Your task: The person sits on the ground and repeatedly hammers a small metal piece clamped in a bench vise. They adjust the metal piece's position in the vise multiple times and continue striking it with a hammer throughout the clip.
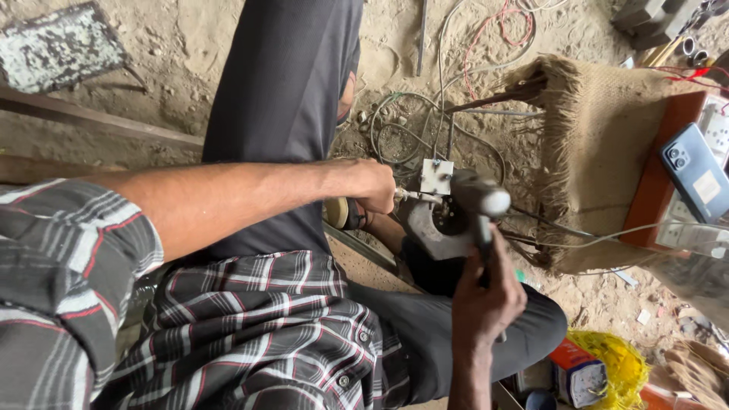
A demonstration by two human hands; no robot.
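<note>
Grey metal sat in the middle of the picture: a round metal part (pixel 444 228) with a dark hole in it, resting by the person's knee. A small square plate (pixel 437 176) stood just above it, touching its top.

The left hand (pixel 373 186) reached in from the left side of the picture. Its fingers were curled tight around a thin metal rod (pixel 416 196), and the rod's tip pointed at the square plate.

The right hand (pixel 486 292) came up from the bottom of the picture. It was closed around the handle of a hammer (pixel 480 203). The hammer's grey head lay right on top of the round metal part, next to the square plate.

The person wore a checked shirt (pixel 250 326) and dark trousers (pixel 285 106), which filled the left and the bottom of the picture.

Loose wires (pixel 425 125) lay in loops on the sandy floor (pixel 182 45), above the hands. A brown sack cloth (pixel 600 144) with a frayed edge was at the right. A blue phone (pixel 695 171) lay on a red board (pixel 653 182) near the right edge. A yellow bag (pixel 619 364) and a small box (pixel 577 376) were in the lower right corner. A speckled flat piece (pixel 57 45) was in the upper left corner.
</note>
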